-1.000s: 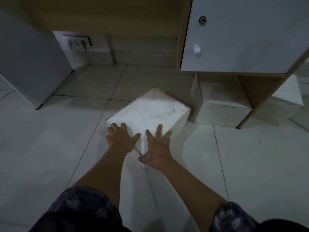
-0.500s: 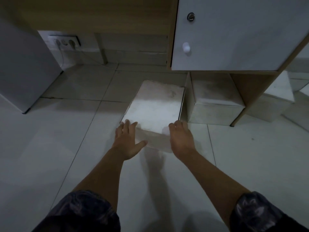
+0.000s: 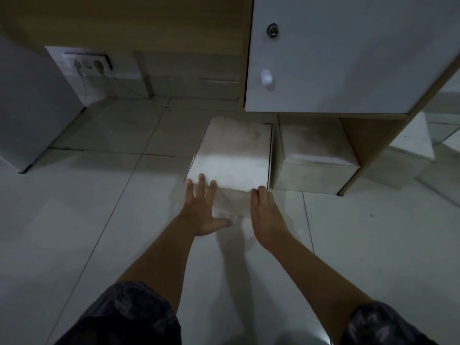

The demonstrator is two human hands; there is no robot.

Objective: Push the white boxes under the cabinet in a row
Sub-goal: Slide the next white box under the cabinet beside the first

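Note:
A white box (image 3: 234, 153) sits on the tiled floor, squared up beside a second white box (image 3: 313, 150) that lies under the cabinet (image 3: 336, 53). A third white box (image 3: 410, 143) shows to the right, past the cabinet's wooden side panel. My left hand (image 3: 202, 207) lies flat against the near face of the first box at its left corner, fingers spread. My right hand (image 3: 267, 212) presses the same face at its right corner, fingers together. Neither hand grips anything.
The cabinet has a white door with a round knob (image 3: 266, 77) and a lock (image 3: 272, 31). A grey appliance (image 3: 32, 108) stands at the left. A wall socket (image 3: 87, 63) with plugged cables sits at the back. Open floor tiles (image 3: 74, 232) surround me.
The box was turned from a diagonal position to square and slid forward next to the second box. My hands moved from its top edge to its near face, spread to both corners.

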